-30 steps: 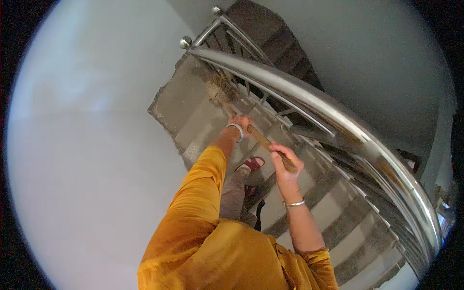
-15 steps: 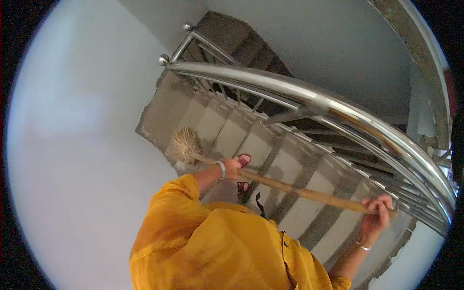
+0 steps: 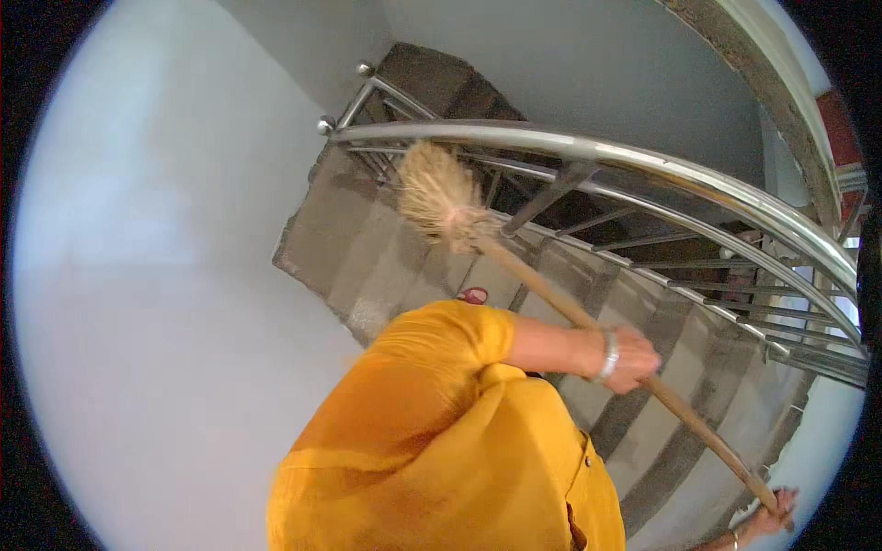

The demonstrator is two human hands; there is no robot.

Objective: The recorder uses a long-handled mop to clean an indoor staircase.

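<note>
A string mop with a beige, stringy head (image 3: 439, 188) and a long wooden handle (image 3: 542, 286) slants across the stairs. Its head is at the far end, overlapping the lower part of the metal railing; whether it touches the railing I cannot tell. My left hand (image 3: 632, 358), a pale band at its wrist, is closed round the middle of the handle. At the lower right, my right hand (image 3: 781, 505) grips the handle's end, a thin bangle on its wrist.
A shiny metal railing (image 3: 643, 158) runs along the right side of the concrete stairs (image 3: 367, 248), with dark damp-looking bands on the treads. A plain pale wall (image 3: 156, 275) rises on the left. One foot in a red sandal (image 3: 473, 295) shows on a step.
The mop head has swung up and right from the step toward the railing. My left hand has moved right along with the handle, and my right hand has gone down and right.
</note>
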